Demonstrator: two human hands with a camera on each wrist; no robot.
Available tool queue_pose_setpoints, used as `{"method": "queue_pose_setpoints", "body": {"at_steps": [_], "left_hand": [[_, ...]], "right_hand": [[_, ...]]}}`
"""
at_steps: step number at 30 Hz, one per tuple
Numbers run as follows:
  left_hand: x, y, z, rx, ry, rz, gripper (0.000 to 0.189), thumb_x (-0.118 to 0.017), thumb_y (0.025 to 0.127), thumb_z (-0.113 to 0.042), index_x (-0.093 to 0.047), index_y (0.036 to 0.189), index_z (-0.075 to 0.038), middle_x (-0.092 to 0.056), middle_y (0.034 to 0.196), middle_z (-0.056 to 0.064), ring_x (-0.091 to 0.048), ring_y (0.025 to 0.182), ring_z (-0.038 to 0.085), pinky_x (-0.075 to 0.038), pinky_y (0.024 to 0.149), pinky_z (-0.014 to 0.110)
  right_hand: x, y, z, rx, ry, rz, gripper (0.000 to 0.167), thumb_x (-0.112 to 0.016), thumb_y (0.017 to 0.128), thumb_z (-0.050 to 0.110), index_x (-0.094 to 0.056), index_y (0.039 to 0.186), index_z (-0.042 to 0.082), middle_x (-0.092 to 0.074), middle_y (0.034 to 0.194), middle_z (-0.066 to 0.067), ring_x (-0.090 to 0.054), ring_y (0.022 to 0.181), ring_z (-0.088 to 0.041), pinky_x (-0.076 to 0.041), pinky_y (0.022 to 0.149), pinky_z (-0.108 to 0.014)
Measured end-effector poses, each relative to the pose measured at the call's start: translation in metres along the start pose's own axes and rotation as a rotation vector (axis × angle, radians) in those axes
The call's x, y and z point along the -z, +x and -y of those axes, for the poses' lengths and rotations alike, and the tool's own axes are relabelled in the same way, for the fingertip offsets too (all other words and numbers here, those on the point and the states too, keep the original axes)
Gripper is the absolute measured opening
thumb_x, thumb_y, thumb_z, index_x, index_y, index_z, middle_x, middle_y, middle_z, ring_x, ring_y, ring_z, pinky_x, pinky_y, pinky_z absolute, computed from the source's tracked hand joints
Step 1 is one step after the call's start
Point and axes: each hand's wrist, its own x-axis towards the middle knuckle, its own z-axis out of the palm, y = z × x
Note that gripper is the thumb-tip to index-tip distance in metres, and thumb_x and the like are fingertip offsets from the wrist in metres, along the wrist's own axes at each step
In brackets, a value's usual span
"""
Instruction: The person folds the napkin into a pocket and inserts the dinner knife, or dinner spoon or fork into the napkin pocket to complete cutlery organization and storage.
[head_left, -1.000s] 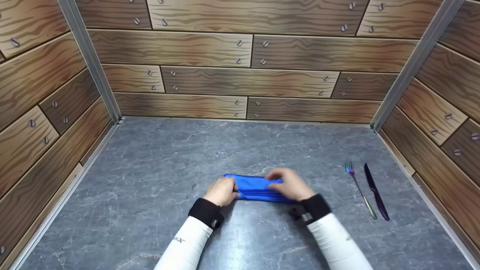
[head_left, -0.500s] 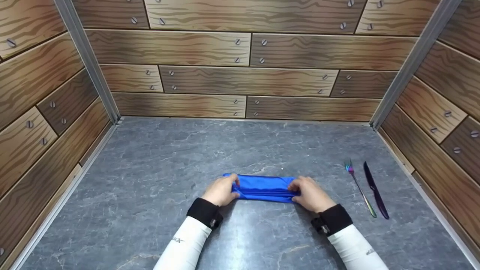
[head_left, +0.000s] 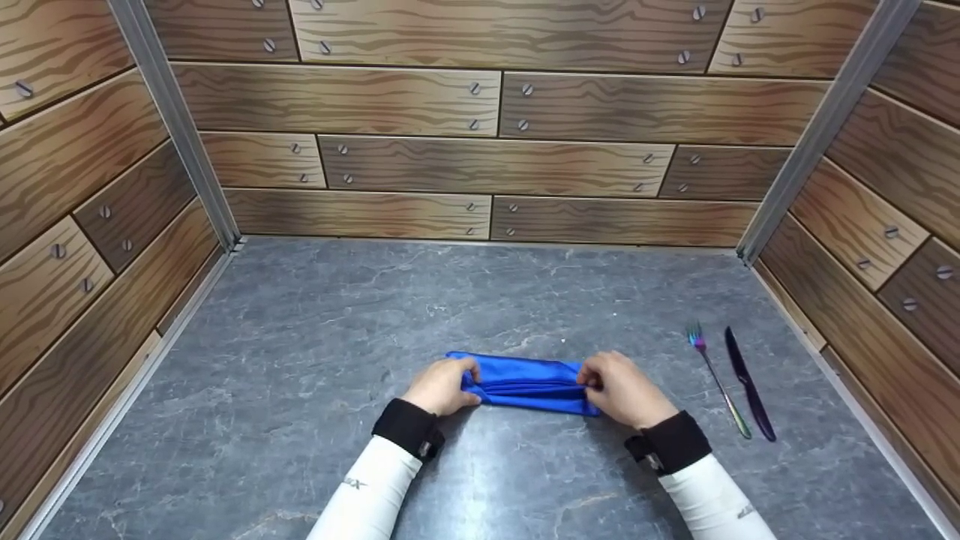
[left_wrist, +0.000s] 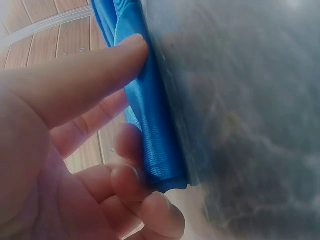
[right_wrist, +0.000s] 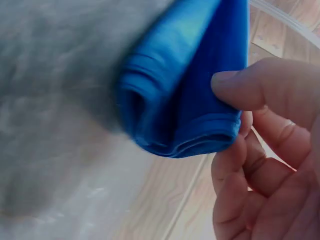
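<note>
A shiny blue cloth (head_left: 525, 369), folded into a long narrow strip, lies across the table in front of me. At its left end is my left hand (head_left: 439, 386); in the left wrist view the thumb rests along the cloth (left_wrist: 159, 135) and the bent fingers hold its other side and end. My right hand (head_left: 628, 388) pinches the layers at the right end between thumb and fingers. There, in the right wrist view, the cloth (right_wrist: 205, 100) bends up into an open fold, its stacked edges showing.
To the right lie a rainbow-tinted fork (head_left: 720, 386) and a dark purple knife (head_left: 750, 386), side by side. Wood-patterned walls (head_left: 405, 165) enclose the grey marbled table (head_left: 337, 315) at the back and both sides.
My right hand has moved right from above the cloth to its right end and now pinches it. The strip's right part has lifted and creased. My left hand stays at the left end.
</note>
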Motion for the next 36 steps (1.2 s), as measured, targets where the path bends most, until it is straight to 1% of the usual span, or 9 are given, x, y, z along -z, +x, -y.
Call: {"method": "queue_pose_setpoints", "body": {"at_steps": [2, 3, 8, 12, 17, 22, 25, 30, 36], "left_hand": [[0.0, 0.0, 0.001, -0.001, -0.005, 0.003, 0.029, -0.098, 0.096, -0.029, -0.076, 0.112, -0.021, -0.083, 0.111, 0.007, -0.079, 0.11, 0.032, -0.065, 0.095, 0.054], [0.0, 0.0, 0.001, -0.004, -0.009, 0.003, 0.029, -0.099, 0.095, -0.029, -0.076, 0.112, -0.021, -0.084, 0.111, 0.008, -0.079, 0.11, 0.032, -0.065, 0.095, 0.054], [0.001, 0.0, 0.004, -0.017, -0.026, 0.021, 0.028, -0.099, 0.094, -0.027, -0.076, 0.109, -0.022, -0.084, 0.11, 0.006, -0.076, 0.104, 0.027, -0.064, 0.093, 0.051], [0.002, 0.0, 0.006, -0.027, -0.025, 0.038, 0.028, -0.1, 0.093, -0.027, -0.075, 0.105, -0.023, -0.082, 0.106, 0.001, -0.071, 0.097, 0.021, -0.061, 0.088, 0.045], [0.003, 0.0, 0.007, -0.012, -0.037, 0.048, 0.028, -0.099, 0.094, -0.027, -0.074, 0.107, -0.023, -0.081, 0.107, 0.001, -0.069, 0.097, 0.019, -0.06, 0.086, 0.045], [0.005, -0.002, 0.007, 0.005, -0.038, 0.02, 0.047, -0.104, 0.086, -0.024, -0.064, 0.111, -0.019, -0.076, 0.109, 0.005, -0.071, 0.103, 0.025, -0.063, 0.091, 0.05], [0.005, -0.002, 0.007, -0.028, 0.009, -0.011, 0.052, -0.106, 0.08, -0.021, -0.062, 0.106, -0.018, -0.071, 0.11, 0.005, -0.068, 0.109, 0.029, -0.063, 0.097, 0.05], [0.006, -0.002, 0.007, -0.061, 0.105, -0.053, 0.045, -0.108, 0.077, -0.023, -0.068, 0.099, -0.019, -0.067, 0.111, 0.004, -0.061, 0.112, 0.03, -0.061, 0.096, 0.052], [0.008, -0.004, 0.006, -0.04, 0.089, -0.036, 0.043, -0.106, 0.083, -0.029, -0.071, 0.105, -0.018, -0.069, 0.114, 0.004, -0.062, 0.112, 0.029, -0.061, 0.098, 0.054]], "right_hand": [[0.009, -0.002, 0.018, 0.02, -0.009, 0.021, 0.019, -0.079, 0.082, -0.008, -0.078, 0.09, 0.01, -0.07, 0.084, 0.0, -0.056, 0.084, -0.016, -0.052, 0.075, -0.035], [0.005, -0.003, 0.014, 0.017, -0.022, 0.032, 0.02, -0.079, 0.082, -0.007, -0.077, 0.089, 0.012, -0.068, 0.083, 0.002, -0.055, 0.084, -0.014, -0.051, 0.074, -0.036], [-0.032, -0.005, -0.034, -0.04, -0.08, 0.122, 0.025, -0.08, 0.076, -0.003, -0.075, 0.087, 0.019, -0.063, 0.079, 0.01, -0.051, 0.078, -0.006, -0.046, 0.07, -0.03], [-0.042, -0.007, -0.05, 0.005, -0.146, 0.163, 0.026, -0.081, 0.076, -0.003, -0.078, 0.091, 0.019, -0.069, 0.084, 0.006, -0.06, 0.08, -0.011, -0.052, 0.072, -0.031], [-0.044, -0.006, -0.06, -0.023, -0.157, 0.215, 0.025, -0.096, 0.081, 0.015, -0.077, 0.091, 0.027, -0.065, 0.092, 0.014, -0.059, 0.091, -0.009, -0.053, 0.081, -0.032], [-0.041, -0.004, -0.061, -0.055, -0.132, 0.266, 0.039, -0.108, 0.075, 0.028, -0.075, 0.095, 0.027, -0.065, 0.094, 0.016, -0.059, 0.097, -0.008, -0.054, 0.085, -0.032], [-0.042, -0.004, -0.061, -0.038, -0.149, 0.257, 0.037, -0.107, 0.076, 0.021, -0.075, 0.094, 0.026, -0.067, 0.093, 0.015, -0.06, 0.096, -0.008, -0.055, 0.084, -0.032], [-0.044, -0.004, -0.061, -0.019, -0.19, 0.196, 0.032, -0.103, 0.079, 0.014, -0.076, 0.092, 0.026, -0.066, 0.089, 0.016, -0.057, 0.091, -0.007, -0.054, 0.079, -0.029], [-0.039, -0.005, -0.045, 0.036, -0.21, 0.056, 0.024, -0.089, 0.075, 0.001, -0.078, 0.091, 0.015, -0.071, 0.086, 0.004, -0.056, 0.085, -0.015, -0.055, 0.071, -0.035]]}}
